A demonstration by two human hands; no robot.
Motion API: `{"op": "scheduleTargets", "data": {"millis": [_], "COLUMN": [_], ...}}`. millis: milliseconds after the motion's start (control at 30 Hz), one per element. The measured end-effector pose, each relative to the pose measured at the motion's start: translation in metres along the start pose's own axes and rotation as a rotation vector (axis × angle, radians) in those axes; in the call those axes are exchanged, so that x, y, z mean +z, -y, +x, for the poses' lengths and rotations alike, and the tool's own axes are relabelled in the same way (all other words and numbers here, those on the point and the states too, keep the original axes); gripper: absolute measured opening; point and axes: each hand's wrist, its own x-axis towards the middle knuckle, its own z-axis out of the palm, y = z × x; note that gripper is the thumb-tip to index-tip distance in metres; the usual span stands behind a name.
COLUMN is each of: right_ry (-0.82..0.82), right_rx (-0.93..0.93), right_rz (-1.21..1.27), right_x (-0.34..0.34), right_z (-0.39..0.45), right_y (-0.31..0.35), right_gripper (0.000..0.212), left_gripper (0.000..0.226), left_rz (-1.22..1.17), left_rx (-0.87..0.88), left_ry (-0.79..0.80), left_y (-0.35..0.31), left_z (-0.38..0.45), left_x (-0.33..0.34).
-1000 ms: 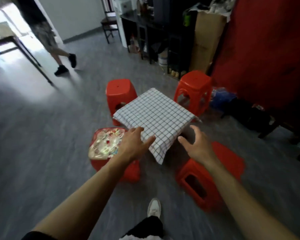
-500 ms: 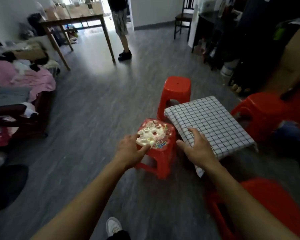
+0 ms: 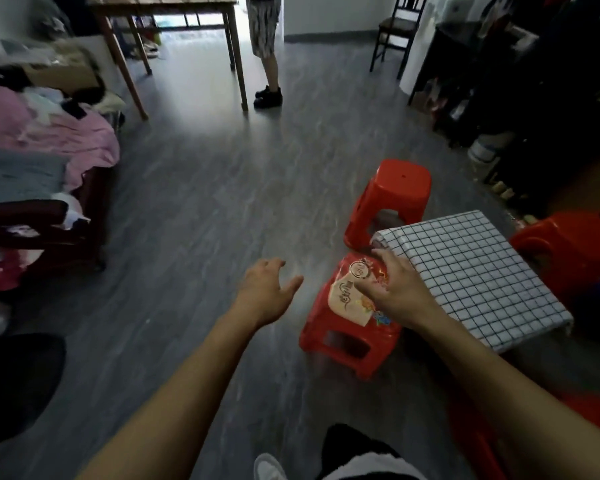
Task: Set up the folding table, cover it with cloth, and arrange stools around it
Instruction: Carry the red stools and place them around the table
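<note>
Head view showed the folding surface point(image 3: 471, 271) at the right of the frame, already up and draped in a white checked cloth point(image 3: 499, 306) whose edge hung down at lower right. Red stools ringed it: a plain one point(image 3: 390, 195) at the upper side, another point(image 3: 568, 251) at the far right edge, part of a fourth point(image 3: 482, 441) at the bottom right, and a printed-seat stool point(image 3: 352, 317) at centre right, just beside the cloth's left edge.

The right hand point(image 3: 400, 292) was spread over the printed seat, fingers extended and apart, its grip released; whether the palm actually pressed the seat could not be told. The left hand point(image 3: 264, 289) hovered over bare floor to the left of that stool, fingers loosely opened, gripping nothing.

The step in hand looked like the final placing of the printed-seat stool. To do it well, the person would likely take the seat's two opposite rims, one hand each, and shift it square to the surface's side without snagging the hanging cloth, since a tug on the cloth could pull it askew. Leaving a gap matching that of the plain stool would keep the arrangement even. The stool seemed light moulded plastic and should slide easily on the smooth grey floor point(image 3: 187, 237), so a gentle push would do.
</note>
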Motion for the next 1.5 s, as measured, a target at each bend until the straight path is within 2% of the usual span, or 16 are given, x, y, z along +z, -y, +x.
{"op": "scheduleTargets", "data": {"millis": [200, 400, 600, 733, 967, 1133, 1333, 1500], "right_ry": [0.045, 0.086, 0.082, 0.069, -0.014, -0.131, -0.305, -0.404], "right_rx": [0.012, -0.072, -0.121, -0.062, 0.289, 0.466, 0.632, 0.763], "right_rz": [-0.04, 0.002, -0.01, -0.03, -0.087, -0.053, 0.022, 0.118], "right_x": [0.043, 0.078, 0.075, 0.077, 0.092, 0.073, 0.053, 0.037], "right_z": [0.087, 0.212, 0.311, 0.365, 0.436, 0.463, 0.476, 0.491], "right_y": [0.042, 0.112, 0.176, 0.192, 0.194, 0.204, 0.179, 0.127], "right_gripper": [0.077, 0.078, 0.08, 0.08, 0.092, 0.083, 0.079, 0.077], "left_gripper": [0.062, 0.063, 0.061, 0.061, 0.058, 0.059, 0.057, 0.057], "left_rz": [-0.027, 0.057, 0.112, 0.115, 0.102, 0.177, 0.15, 0.268], "left_rx": [-0.05, -0.136, -0.09, -0.024, 0.212, 0.454, 0.693, 0.858], "left_ry": [0.026, 0.067, -0.023, -0.022, 0.124, 0.23, 0.329, 0.416], "left_y": [0.056, 0.101, 0.121, 0.132, 0.137, 0.116, 0.043, -0.027], "left_z": [0.086, 0.17, 0.259, 0.327, 0.459, 0.539, 0.613, 0.654], "left_x": [-0.036, -0.084, -0.15, -0.179, -0.202, -0.217, -0.202, -0.155]}}
